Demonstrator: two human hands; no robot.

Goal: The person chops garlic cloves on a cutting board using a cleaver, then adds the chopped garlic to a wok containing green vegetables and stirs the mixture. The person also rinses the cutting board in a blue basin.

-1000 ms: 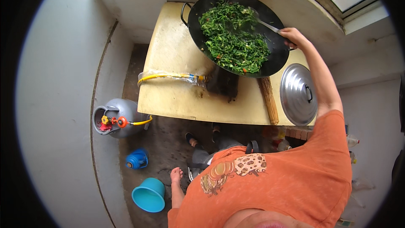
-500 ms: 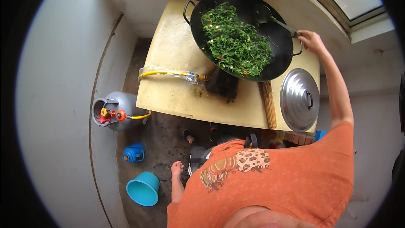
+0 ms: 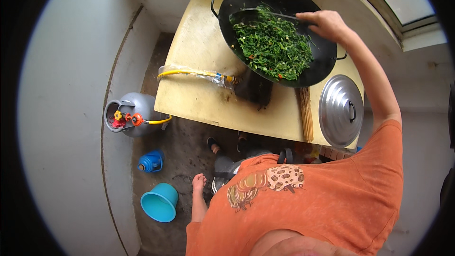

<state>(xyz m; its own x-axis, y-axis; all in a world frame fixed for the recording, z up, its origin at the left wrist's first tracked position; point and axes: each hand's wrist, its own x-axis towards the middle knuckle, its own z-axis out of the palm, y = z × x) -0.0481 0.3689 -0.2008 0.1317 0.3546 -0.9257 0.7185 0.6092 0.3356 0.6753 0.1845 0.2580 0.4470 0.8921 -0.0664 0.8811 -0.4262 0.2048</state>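
Observation:
A large black wok [image 3: 322,64] with two loop handles holds a heap of chopped green leaves [image 3: 272,45], mixed with a few red and pale bits. Over the wok's right side, my right hand [image 3: 327,23] grips the handle of a metal ladle [image 3: 283,16]. The ladle's head reaches the far left part of the wok, at the edge of the greens and partly covered by them. My left hand [image 3: 199,182] hangs low beside my body, its fingers loosely curled with nothing visible in them.
The wok sits over a burner [image 3: 253,87] on a yellowish counter [image 3: 199,99]. A bamboo brush [image 3: 305,114] and a round metal lid [image 3: 340,111] lie to the right. A yellow hose [image 3: 185,71] runs from a grey gas cylinder [image 3: 137,109]. A blue flask [image 3: 150,161] and turquoise bucket [image 3: 160,203] stand on the floor.
My right hand has moved left and farther over the wok, carrying the ladle's head from the right side of the greens to their far left. My left hand still hangs down.

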